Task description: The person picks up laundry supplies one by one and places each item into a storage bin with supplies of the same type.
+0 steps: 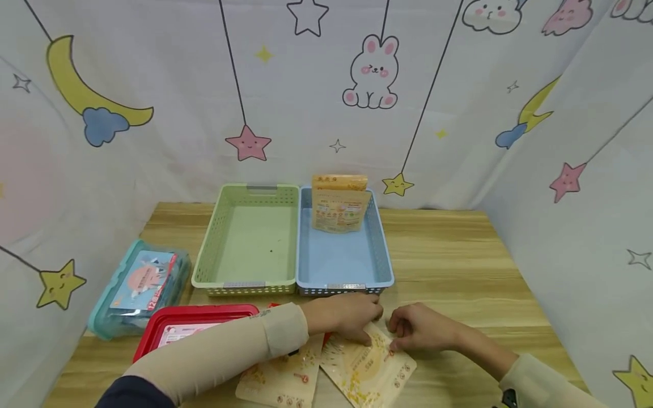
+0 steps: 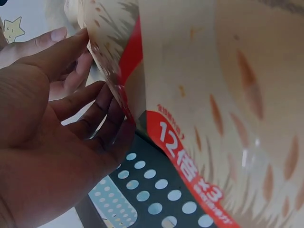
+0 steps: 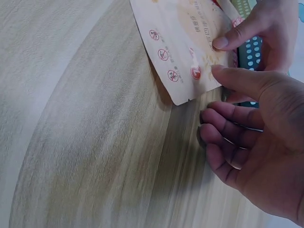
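My left hand (image 1: 347,317) holds a beige food pouch (image 1: 369,374) by its upper edge, the thumb on its printed face and the fingers curled behind. At the pouch's right edge, the thumb of my right hand (image 1: 425,327) touches the face. The other right fingers hang loosely curled off the edge, apart from that thumb in the right wrist view. A second beige pouch (image 1: 285,377) lies on the table to the left, partly under my left forearm. Close in the left wrist view is a beige pouch surface with a red printed band (image 2: 175,147).
Behind my hands, a green basket (image 1: 245,285) stands beside a blue basket (image 1: 344,286), which holds upright beige packaging (image 1: 338,211). On the left are a teal-lidded box (image 1: 127,272) and a red-lidded box (image 1: 204,311), partly covered by my sleeve. A printed curtain (image 1: 326,153) surrounds the wooden table (image 1: 439,260).
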`<state>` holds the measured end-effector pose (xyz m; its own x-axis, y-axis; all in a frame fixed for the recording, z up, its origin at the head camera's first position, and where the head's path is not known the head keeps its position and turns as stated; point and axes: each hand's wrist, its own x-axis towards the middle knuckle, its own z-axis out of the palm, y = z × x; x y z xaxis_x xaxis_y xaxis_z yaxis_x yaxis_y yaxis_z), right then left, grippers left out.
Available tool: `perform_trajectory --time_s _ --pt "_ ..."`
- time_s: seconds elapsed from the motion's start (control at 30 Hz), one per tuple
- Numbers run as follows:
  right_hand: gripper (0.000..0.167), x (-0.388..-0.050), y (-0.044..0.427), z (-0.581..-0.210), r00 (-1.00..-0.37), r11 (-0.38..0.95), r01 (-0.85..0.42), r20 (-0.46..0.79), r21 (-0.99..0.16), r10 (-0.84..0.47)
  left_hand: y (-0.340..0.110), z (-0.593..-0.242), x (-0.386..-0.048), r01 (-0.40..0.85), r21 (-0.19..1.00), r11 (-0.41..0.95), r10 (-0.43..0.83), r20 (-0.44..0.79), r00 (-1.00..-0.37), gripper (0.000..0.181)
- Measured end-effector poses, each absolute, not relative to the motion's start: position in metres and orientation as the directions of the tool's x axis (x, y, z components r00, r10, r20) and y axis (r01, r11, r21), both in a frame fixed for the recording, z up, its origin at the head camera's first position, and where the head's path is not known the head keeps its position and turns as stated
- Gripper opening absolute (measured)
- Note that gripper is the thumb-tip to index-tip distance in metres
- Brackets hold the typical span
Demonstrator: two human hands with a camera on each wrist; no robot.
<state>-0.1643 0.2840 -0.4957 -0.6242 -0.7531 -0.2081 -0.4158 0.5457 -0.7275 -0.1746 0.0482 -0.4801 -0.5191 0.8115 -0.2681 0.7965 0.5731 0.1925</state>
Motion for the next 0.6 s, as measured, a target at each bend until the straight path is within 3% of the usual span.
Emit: perform_trajectory --time_s 0.13,0.43,0.6 --pt "0.024 -0.166 0.283 -0.497 -0.602 0.546 -0.387 -0.244 -0.743 -0.760 0.047 -0.481 -0.175 0.800 0.201 0.565 0.818 -0.266 -0.511 0.043" --pt "0.015 -0.174 0.284 -0.494 -0.500 0.509 -0.480 -0.254 -0.715 -0.828 0.047 -0.482 -0.175 0.790 0.237 0.565 0.820 -0.271 -0.505 0.036" --pt "0.013 -0.176 0.285 -0.493 -0.473 0.471 -0.488 -0.230 -0.735 -0.850 0.046 -0.480 -0.178 0.800 0.257 0.543 0.836 -0.255 -0.486 0.034"
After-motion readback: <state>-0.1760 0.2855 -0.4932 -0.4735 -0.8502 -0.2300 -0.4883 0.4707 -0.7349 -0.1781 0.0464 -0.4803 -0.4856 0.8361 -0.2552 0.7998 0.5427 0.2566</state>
